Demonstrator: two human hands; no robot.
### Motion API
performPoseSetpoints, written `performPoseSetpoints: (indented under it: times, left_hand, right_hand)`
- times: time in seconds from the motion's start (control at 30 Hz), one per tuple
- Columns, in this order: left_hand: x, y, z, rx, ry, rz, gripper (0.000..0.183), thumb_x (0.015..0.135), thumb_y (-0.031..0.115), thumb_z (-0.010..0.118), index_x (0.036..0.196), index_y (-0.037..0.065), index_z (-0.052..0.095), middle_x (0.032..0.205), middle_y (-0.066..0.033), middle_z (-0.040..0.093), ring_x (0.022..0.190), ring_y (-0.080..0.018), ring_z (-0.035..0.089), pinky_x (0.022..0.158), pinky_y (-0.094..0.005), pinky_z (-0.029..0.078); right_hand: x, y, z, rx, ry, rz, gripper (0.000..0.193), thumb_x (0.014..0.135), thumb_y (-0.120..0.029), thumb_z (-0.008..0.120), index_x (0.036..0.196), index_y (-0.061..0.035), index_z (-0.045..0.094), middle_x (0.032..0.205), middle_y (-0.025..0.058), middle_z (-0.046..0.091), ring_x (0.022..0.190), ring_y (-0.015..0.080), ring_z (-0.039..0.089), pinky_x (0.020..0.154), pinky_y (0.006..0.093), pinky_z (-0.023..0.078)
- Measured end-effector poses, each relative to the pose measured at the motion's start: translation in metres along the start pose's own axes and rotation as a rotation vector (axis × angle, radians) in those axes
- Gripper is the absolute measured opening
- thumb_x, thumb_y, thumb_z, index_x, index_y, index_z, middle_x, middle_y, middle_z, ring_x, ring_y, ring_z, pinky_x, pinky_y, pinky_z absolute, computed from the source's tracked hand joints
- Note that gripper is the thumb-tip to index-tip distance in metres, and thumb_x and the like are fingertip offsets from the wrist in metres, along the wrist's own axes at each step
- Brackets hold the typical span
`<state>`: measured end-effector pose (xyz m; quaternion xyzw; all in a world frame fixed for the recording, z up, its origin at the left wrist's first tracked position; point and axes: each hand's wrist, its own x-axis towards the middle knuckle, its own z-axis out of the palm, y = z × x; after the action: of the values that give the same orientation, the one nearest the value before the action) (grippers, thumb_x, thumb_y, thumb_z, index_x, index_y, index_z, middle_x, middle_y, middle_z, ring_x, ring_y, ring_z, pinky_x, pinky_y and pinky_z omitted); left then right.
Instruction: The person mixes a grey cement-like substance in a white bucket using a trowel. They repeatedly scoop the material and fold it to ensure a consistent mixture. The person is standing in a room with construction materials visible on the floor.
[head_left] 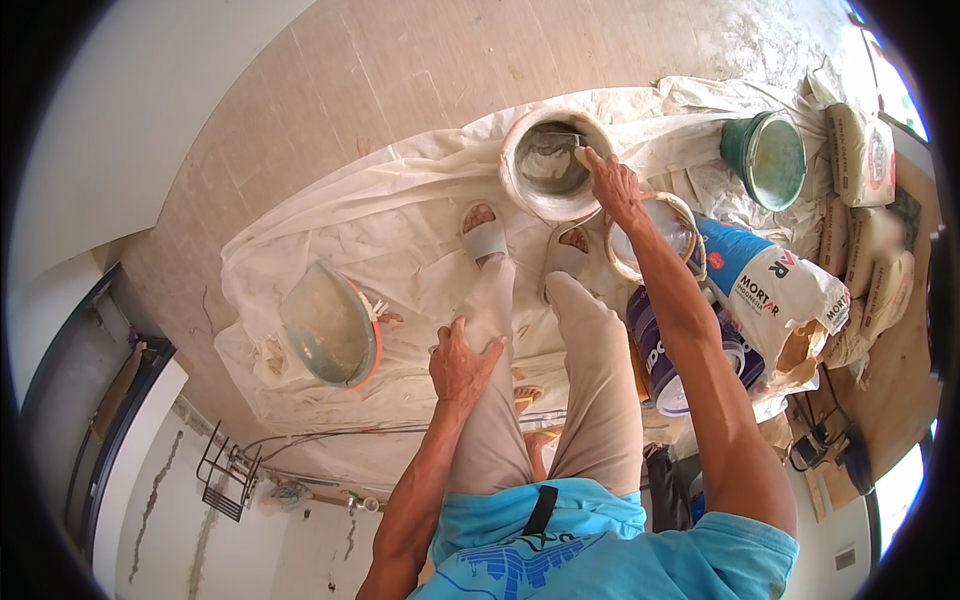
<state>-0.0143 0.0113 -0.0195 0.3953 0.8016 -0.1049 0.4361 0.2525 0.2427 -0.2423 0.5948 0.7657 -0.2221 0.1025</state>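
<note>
Right hand [612,188]: fingers wrapped around the pale handle of a trowel-like tool [581,155], its blade inside the whitish bucket [508,170]. Left hand [465,365]: fingers spread on the left leg [482,445], grasping nothing. The bucket stands on the drop sheet [400,215], just ahead of the sandals [485,239]. Grey paste [546,170] lies unevenly within; work there appears under way, unfinished. Its evenness throughout cannot be confirmed.

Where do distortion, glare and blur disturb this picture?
Head view: straight edges curve toward the dark rim; the bright opening at lower right is overexposed; a smudged patch blurs part of the stacked beige sacks; the round whitish bucket and right hand look fairly clear.
</note>
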Motion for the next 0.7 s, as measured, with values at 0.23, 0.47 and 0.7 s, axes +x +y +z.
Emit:
performPoseSetpoints:
  times: [0.23,0.47,0.7]
  left_hand:
    - [0.0,0.001,0.0,0.001,0.006,-0.011,0.08,0.077,0.05,0.081,0.135,0.002,0.055,0.12,-0.0225,0.062,0.102,-0.0425,0.067,0.089,-0.0496,0.054]
    - [0.001,0.008,-0.007,-0.024,-0.056,-0.044,0.08,0.079,0.052,0.079,0.136,0.0,0.056,0.122,-0.0245,0.062,0.111,-0.0416,0.064,0.094,-0.05,0.051]
    - [0.002,0.005,-0.006,-0.028,-0.058,-0.055,0.08,0.079,0.052,0.079,0.135,0.0,0.056,0.122,-0.0248,0.062,0.11,-0.042,0.064,0.094,-0.0505,0.051]
  right_hand:
    - [0.008,0.011,0.003,0.164,-0.159,0.153,0.048,0.089,-0.007,0.056,0.135,-0.0162,0.064,0.102,0.029,0.072,0.094,0.0448,0.071,0.083,0.053,0.057]
    - [0.009,0.02,-0.004,0.221,-0.219,0.215,0.039,0.089,-0.014,0.057,0.127,-0.016,0.067,0.105,0.024,0.073,0.102,0.0435,0.07,0.091,0.0541,0.055]
    - [0.001,0.025,-0.007,0.24,-0.139,0.199,0.034,0.086,-0.016,0.06,0.119,-0.0113,0.067,0.107,0.0239,0.073,0.101,0.0438,0.07,0.089,0.0555,0.054]
